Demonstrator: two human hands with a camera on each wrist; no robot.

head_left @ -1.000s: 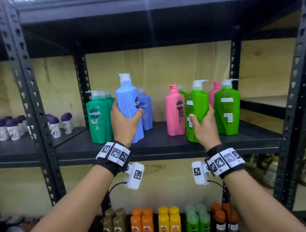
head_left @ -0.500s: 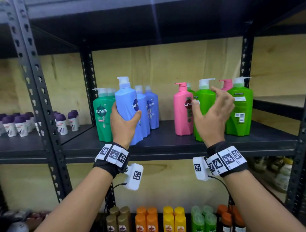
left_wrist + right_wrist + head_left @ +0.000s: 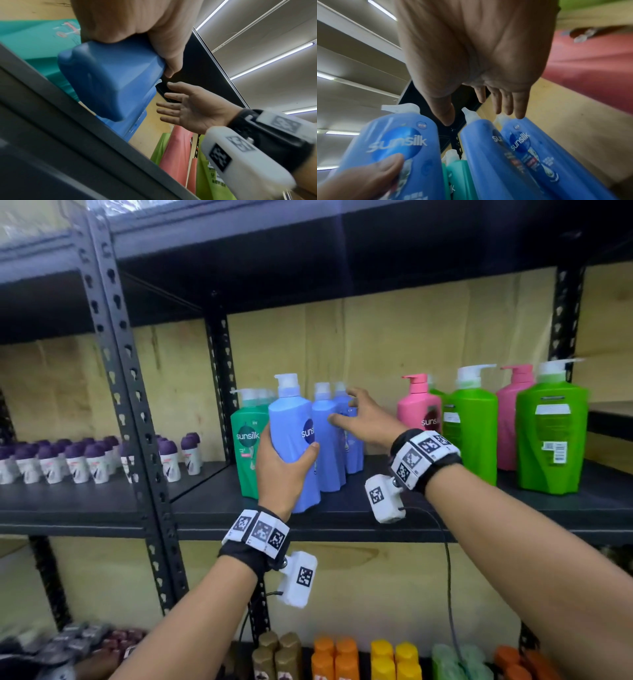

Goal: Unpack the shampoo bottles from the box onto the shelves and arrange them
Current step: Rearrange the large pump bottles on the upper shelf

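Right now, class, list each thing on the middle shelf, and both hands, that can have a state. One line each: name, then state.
Left hand: grips the front blue bottle.
Front blue bottle: held, base tilted off the shelf edge.
Right hand: open, fingers spread, reaching to the rear blue bottles.
Rear blue bottles: upright on the shelf.
Teal bottle: upright.
Pink bottle: upright.
Green bottles: upright, back labels facing out.

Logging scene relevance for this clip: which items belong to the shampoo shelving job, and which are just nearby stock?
Job:
- blue bottle, gripped by left hand
- two blue bottles on the shelf, right hand open beside them
- teal bottles, pink bottles, green bottles

Nearby stock:
- purple-capped roll-ons
- small bottles on the lower shelf
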